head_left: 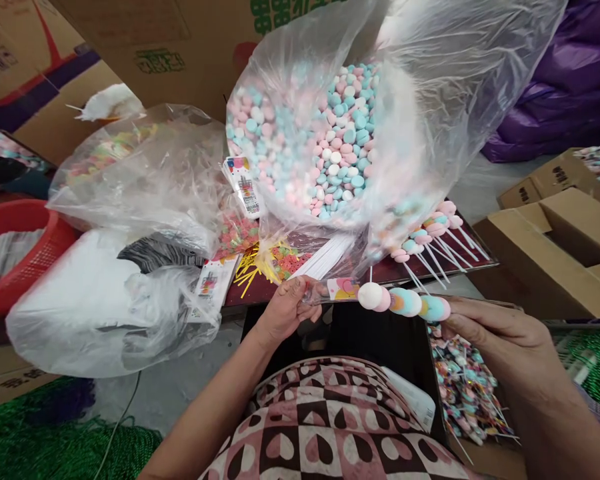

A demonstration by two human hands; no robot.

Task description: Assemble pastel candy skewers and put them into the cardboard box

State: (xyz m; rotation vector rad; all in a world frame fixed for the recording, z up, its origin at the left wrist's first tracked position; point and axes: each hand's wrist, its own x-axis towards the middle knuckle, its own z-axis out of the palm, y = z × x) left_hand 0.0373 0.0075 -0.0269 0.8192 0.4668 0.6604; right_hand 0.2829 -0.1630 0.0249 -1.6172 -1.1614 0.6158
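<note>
My left hand point(286, 309) is closed, pinching the open end of a narrow clear sleeve point(333, 291) with a small printed label. My right hand point(497, 337) is closed on the far end of a candy skewer point(405, 301) of white, pink and blue marshmallow balls, whose tip lies at the sleeve's mouth. Behind them a big clear bag point(330, 140) bulges with loose pastel marshmallows. Several finished skewers point(433, 233) lie on the dark tray point(480, 263) at the right.
Crumpled plastic bags point(145, 193) and a white bag point(95, 307) fill the left, beside a red basket point(15, 253). Open cardboard boxes point(560, 247) stand at the right. Wrapped skewers point(463, 387) pile by my right knee. Yellow twist ties point(253, 267) and white sticks point(327, 257) lie ahead.
</note>
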